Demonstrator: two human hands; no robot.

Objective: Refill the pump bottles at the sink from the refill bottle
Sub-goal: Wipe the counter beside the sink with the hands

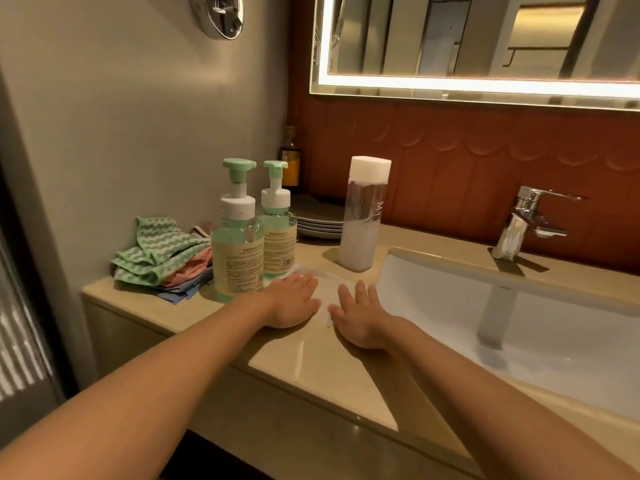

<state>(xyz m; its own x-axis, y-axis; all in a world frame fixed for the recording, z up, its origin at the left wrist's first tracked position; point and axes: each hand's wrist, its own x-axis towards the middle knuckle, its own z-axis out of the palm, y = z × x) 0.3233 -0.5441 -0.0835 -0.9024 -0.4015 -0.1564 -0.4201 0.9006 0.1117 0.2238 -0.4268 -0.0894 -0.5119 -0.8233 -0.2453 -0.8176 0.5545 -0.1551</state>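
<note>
My left hand and right hand lie flat on the countertop, fingers straight, holding nothing. Near pump bottle, far pump bottle and refill bottle stand closed just behind them. Pump bottles look nearly full: I judge refilling either complete or not begun.
</note>
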